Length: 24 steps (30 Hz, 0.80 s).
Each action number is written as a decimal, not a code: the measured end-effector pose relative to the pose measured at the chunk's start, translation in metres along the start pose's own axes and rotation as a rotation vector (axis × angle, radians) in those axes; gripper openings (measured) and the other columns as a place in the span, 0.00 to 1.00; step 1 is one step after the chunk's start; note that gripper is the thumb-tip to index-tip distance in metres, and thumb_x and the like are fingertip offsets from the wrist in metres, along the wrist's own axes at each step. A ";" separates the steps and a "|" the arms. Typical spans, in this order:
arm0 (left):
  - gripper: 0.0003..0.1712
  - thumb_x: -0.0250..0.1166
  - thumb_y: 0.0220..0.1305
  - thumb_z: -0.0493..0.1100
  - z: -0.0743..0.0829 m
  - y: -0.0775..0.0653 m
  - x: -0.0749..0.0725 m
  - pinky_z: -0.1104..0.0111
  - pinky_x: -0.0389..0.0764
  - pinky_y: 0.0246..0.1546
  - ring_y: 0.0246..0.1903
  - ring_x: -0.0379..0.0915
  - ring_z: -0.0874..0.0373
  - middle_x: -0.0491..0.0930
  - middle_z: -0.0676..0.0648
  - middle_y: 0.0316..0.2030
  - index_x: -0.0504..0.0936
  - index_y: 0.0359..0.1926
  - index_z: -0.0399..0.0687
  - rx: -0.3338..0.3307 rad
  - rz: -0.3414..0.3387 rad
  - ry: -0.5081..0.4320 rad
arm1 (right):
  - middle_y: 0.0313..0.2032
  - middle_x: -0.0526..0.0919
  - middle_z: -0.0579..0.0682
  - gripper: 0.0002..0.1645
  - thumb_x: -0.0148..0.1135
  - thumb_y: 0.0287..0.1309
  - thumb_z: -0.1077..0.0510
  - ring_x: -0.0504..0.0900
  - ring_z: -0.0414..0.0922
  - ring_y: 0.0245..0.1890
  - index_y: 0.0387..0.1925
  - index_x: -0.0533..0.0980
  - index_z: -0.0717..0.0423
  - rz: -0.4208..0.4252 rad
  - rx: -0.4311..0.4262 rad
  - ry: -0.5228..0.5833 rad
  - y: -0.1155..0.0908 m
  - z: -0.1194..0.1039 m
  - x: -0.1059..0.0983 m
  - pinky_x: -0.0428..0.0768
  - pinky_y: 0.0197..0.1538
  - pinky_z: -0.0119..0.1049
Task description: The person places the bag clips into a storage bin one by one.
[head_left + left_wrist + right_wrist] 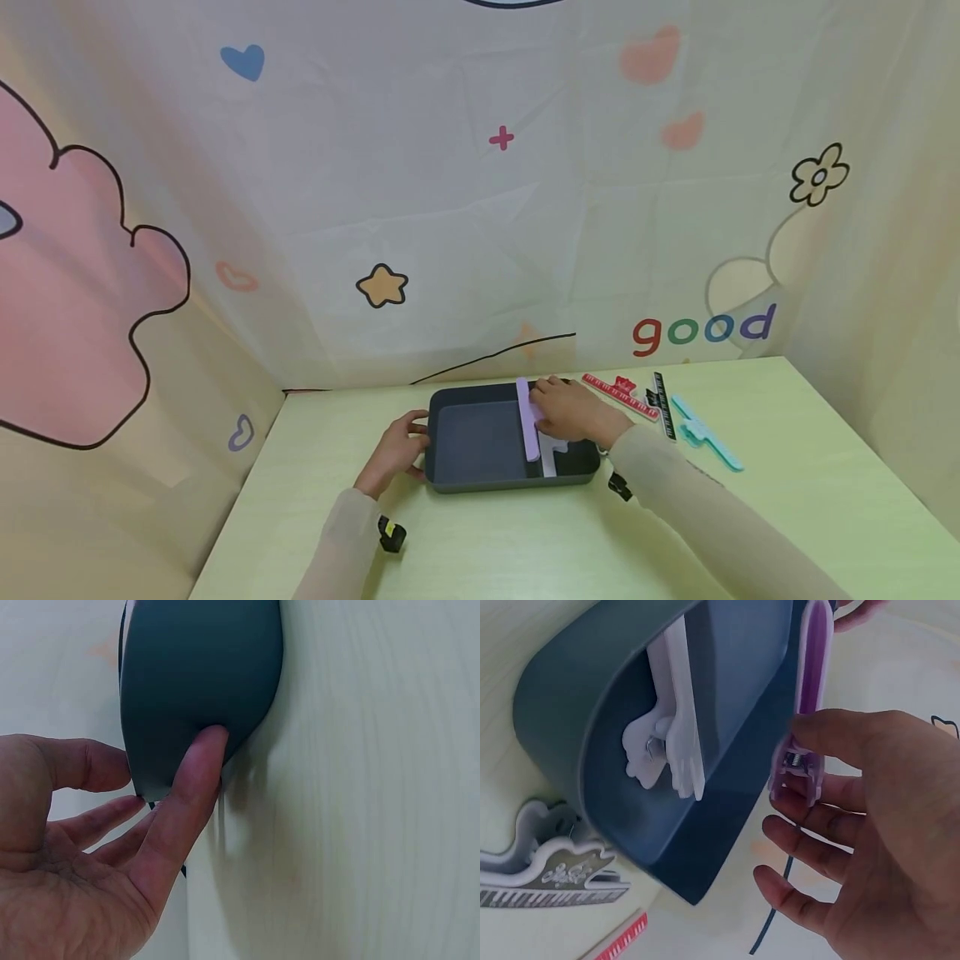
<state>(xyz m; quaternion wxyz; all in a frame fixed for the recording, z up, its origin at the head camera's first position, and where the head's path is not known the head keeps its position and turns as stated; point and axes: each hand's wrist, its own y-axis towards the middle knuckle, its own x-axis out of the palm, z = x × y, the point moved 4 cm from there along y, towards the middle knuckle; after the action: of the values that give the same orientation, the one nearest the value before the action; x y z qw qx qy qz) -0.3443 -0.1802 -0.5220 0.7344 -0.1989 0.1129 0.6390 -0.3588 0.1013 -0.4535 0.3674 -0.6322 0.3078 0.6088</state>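
Note:
A dark grey rectangular tray (480,446) stands on the table. My left hand (399,446) is at its left end; the thumb (199,754) lies against the outer wall and other fingers touch near the rim. With thumb and fingers, my right hand (572,408) pinches a long purple clip (528,425) by its spring handle, over the right half of the tray. In the right wrist view this purple clip (815,667) points away from the hand. A white clip (679,712) of similar shape lies inside the tray, partly hidden by the right hand in the head view.
Right of the tray lie a red clip (621,397), a black clip (664,408) with a piano-key pattern and a turquoise clip (708,435). A printed cloth (450,208) hangs behind the table (510,542). Each wrist carries a small black camera.

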 end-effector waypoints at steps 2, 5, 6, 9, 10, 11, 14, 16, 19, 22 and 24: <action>0.32 0.53 0.64 0.34 0.000 0.000 0.000 0.58 0.86 0.21 0.53 0.78 0.40 0.74 0.32 0.60 0.65 0.70 0.44 0.001 0.000 0.004 | 0.52 0.78 0.51 0.27 0.64 0.61 0.47 0.74 0.49 0.54 0.58 0.74 0.55 -0.020 0.014 0.007 0.002 -0.001 0.003 0.75 0.63 0.51; 0.32 0.53 0.64 0.34 0.000 0.000 0.000 0.58 0.86 0.21 0.53 0.78 0.40 0.73 0.32 0.60 0.65 0.70 0.44 0.001 0.000 0.005 | 0.51 0.79 0.50 0.27 0.65 0.60 0.47 0.74 0.48 0.52 0.57 0.75 0.54 -0.034 0.024 0.016 0.004 -0.003 0.005 0.76 0.61 0.50; 0.32 0.53 0.64 0.34 0.000 0.000 0.000 0.58 0.86 0.21 0.52 0.78 0.40 0.73 0.32 0.60 0.65 0.70 0.44 0.001 0.001 0.005 | 0.51 0.79 0.50 0.27 0.66 0.60 0.47 0.74 0.48 0.51 0.57 0.75 0.55 -0.035 0.023 0.016 0.005 -0.005 0.006 0.76 0.61 0.51; 0.32 0.53 0.64 0.34 0.000 0.001 0.001 0.58 0.86 0.21 0.52 0.78 0.40 0.73 0.32 0.60 0.65 0.70 0.44 0.000 0.003 0.003 | 0.51 0.80 0.50 0.27 0.66 0.59 0.47 0.75 0.48 0.50 0.56 0.76 0.55 -0.034 0.017 0.007 0.006 -0.008 0.009 0.78 0.59 0.50; 0.32 0.53 0.64 0.34 0.000 0.001 0.001 0.58 0.86 0.21 0.52 0.78 0.40 0.73 0.32 0.60 0.65 0.70 0.44 -0.001 0.002 0.003 | 0.51 0.80 0.50 0.27 0.66 0.59 0.46 0.75 0.48 0.50 0.56 0.76 0.55 -0.035 0.017 0.006 0.006 -0.010 0.010 0.78 0.59 0.50; 0.32 0.53 0.64 0.34 0.000 0.001 0.001 0.58 0.86 0.21 0.52 0.78 0.40 0.73 0.32 0.60 0.65 0.70 0.44 -0.002 0.002 0.002 | 0.51 0.80 0.50 0.27 0.66 0.60 0.46 0.75 0.48 0.50 0.56 0.76 0.55 -0.038 0.014 0.002 0.007 -0.011 0.011 0.78 0.58 0.50; 0.32 0.54 0.64 0.34 0.000 0.001 0.000 0.58 0.86 0.21 0.52 0.78 0.40 0.73 0.32 0.60 0.65 0.70 0.43 0.001 0.004 0.001 | 0.54 0.80 0.50 0.28 0.66 0.60 0.46 0.75 0.48 0.53 0.57 0.75 0.56 -0.044 0.010 -0.007 0.009 -0.014 0.016 0.77 0.59 0.52; 0.32 0.54 0.64 0.34 0.000 0.001 0.000 0.57 0.86 0.21 0.53 0.77 0.40 0.73 0.32 0.60 0.65 0.70 0.43 0.002 0.003 0.000 | 0.55 0.79 0.50 0.29 0.65 0.60 0.45 0.75 0.49 0.55 0.58 0.75 0.56 -0.046 0.006 -0.012 0.010 -0.015 0.019 0.77 0.60 0.53; 0.32 0.54 0.63 0.34 0.000 0.000 0.000 0.58 0.86 0.21 0.53 0.78 0.40 0.73 0.32 0.60 0.65 0.70 0.44 0.002 0.005 0.001 | 0.55 0.79 0.51 0.29 0.66 0.59 0.46 0.76 0.50 0.56 0.57 0.76 0.56 -0.038 0.002 -0.020 0.012 -0.018 0.024 0.77 0.60 0.53; 0.32 0.54 0.63 0.34 -0.001 0.000 0.001 0.58 0.86 0.21 0.52 0.78 0.41 0.73 0.32 0.60 0.65 0.70 0.44 0.000 0.006 0.003 | 0.55 0.79 0.51 0.29 0.66 0.58 0.46 0.76 0.50 0.57 0.57 0.76 0.56 -0.040 0.006 -0.020 0.012 -0.020 0.027 0.78 0.61 0.52; 0.32 0.54 0.63 0.34 0.000 0.001 0.001 0.58 0.86 0.21 0.52 0.78 0.41 0.73 0.32 0.60 0.65 0.70 0.44 -0.002 0.006 0.003 | 0.57 0.79 0.52 0.29 0.66 0.59 0.46 0.75 0.51 0.60 0.58 0.76 0.56 -0.051 0.011 -0.020 0.012 -0.021 0.030 0.76 0.62 0.53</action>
<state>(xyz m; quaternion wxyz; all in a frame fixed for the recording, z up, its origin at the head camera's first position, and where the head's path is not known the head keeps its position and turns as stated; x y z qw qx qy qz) -0.3446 -0.1796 -0.5229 0.7321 -0.2004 0.1141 0.6410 -0.3554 0.0793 -0.4843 0.3893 -0.6314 0.2914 0.6040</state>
